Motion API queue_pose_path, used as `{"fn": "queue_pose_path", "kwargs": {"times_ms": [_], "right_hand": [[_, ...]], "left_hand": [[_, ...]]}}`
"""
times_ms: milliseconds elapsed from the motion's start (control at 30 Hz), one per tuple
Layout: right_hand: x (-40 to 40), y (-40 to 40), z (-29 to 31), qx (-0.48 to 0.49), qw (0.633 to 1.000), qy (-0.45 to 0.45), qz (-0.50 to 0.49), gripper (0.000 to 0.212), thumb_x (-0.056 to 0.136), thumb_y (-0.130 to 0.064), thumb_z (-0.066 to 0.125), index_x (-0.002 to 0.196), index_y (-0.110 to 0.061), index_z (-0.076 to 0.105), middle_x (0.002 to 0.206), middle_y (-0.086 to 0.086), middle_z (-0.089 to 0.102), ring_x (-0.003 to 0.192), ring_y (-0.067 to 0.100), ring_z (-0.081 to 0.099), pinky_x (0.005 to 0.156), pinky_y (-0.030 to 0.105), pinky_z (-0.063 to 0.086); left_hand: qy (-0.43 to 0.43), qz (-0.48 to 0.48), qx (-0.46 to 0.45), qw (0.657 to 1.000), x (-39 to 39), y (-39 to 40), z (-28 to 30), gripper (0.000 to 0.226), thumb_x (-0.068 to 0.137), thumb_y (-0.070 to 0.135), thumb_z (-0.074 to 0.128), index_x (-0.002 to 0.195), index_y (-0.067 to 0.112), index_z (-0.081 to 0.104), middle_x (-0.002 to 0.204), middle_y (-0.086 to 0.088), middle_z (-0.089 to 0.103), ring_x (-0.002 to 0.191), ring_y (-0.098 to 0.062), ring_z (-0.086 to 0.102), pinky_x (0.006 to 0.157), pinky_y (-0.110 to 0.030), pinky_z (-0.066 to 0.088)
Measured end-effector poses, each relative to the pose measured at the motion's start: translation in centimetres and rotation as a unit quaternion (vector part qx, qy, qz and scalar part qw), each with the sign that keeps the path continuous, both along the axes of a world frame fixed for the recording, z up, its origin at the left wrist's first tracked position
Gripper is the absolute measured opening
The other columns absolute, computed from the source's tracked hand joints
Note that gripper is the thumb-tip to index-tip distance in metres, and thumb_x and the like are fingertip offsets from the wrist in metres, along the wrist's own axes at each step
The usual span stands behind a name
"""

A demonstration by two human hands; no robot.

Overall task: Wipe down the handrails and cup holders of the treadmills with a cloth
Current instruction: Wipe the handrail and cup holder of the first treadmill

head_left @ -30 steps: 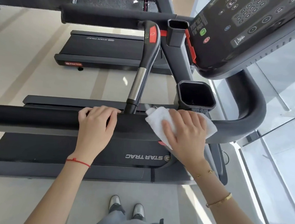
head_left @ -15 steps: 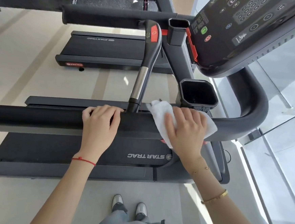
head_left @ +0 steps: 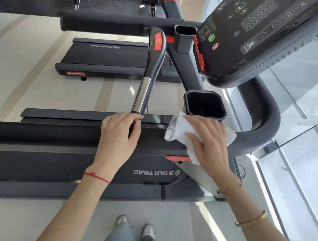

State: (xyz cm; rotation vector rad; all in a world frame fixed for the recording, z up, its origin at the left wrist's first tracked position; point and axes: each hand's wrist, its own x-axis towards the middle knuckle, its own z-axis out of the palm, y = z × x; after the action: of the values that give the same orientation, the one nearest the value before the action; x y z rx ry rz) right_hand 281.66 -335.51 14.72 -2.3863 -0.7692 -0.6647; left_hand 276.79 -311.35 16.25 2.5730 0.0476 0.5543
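The near treadmill's black padded handrail (head_left: 39, 132) runs across the view. My left hand (head_left: 117, 138) grips it with curled fingers, just under the foot of the chrome inner handle (head_left: 143, 94). To its right, my right hand (head_left: 207, 145) holds a white cloth (head_left: 176, 129) over the same rail, fingers spread and wrapped over the top. The cloth hangs down the near side. A black square cup holder (head_left: 205, 105) sits just beyond the cloth, and a second cup holder (head_left: 184, 38) is farther back.
The console (head_left: 256, 33) overhangs at upper right, with the curved front rail (head_left: 265, 117) below it. A second treadmill (head_left: 110, 57) with its own handrail (head_left: 105, 24) stands behind. A glass wall (head_left: 305, 132) closes the right side. My shoes (head_left: 136, 227) stand on pale floor.
Both hands slid a little to the right along the handrail. The left hand now sits at the inner handle's foot, and the cloth is closer to the cup holder.
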Motion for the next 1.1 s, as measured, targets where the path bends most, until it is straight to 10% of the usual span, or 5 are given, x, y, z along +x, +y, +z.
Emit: {"fn": "queue_pose_path", "kwargs": {"times_ms": [267, 467, 1100], "right_hand": [[10.5, -2.6, 4.4, -0.035, 0.996, -0.012, -0.084, 0.029, 0.101, -0.033, 0.049, 0.129, -0.029, 0.056, 0.122, -0.009, 0.060, 0.109, 0.018, 0.050, 0.091, 0.029, 0.028], [16.3, -1.3, 3.2, -0.265, 0.958, 0.109, -0.002, 0.040, 0.101, -0.039, 0.044, 0.138, -0.024, 0.050, 0.132, -0.002, 0.057, 0.120, 0.026, 0.049, 0.098, 0.038, 0.032], [17.2, -2.8, 2.3, -0.270, 0.954, 0.118, 0.062, 0.045, 0.101, -0.028, 0.045, 0.145, -0.019, 0.041, 0.127, 0.004, 0.055, 0.107, 0.030, 0.053, 0.095, 0.039, 0.039]], "left_hand": [[0.031, -0.074, 0.006, 0.997, 5.9, -4.7, 1.4, 0.026, 0.100, 0.026, 0.050, 0.119, 0.020, 0.065, 0.117, 0.009, 0.067, 0.110, -0.013, 0.059, 0.098, -0.022, 0.023], [0.093, -0.103, 0.023, 0.990, 9.7, -6.4, 1.0, 0.038, 0.101, 0.034, 0.043, 0.133, 0.018, 0.056, 0.127, 0.003, 0.062, 0.115, -0.019, 0.056, 0.105, -0.036, 0.033], [0.169, -0.079, 0.001, 0.983, 11.9, -8.3, -0.1, 0.042, 0.100, 0.046, 0.038, 0.132, 0.021, 0.049, 0.118, 0.003, 0.058, 0.109, -0.016, 0.052, 0.099, -0.032, 0.037]]}}
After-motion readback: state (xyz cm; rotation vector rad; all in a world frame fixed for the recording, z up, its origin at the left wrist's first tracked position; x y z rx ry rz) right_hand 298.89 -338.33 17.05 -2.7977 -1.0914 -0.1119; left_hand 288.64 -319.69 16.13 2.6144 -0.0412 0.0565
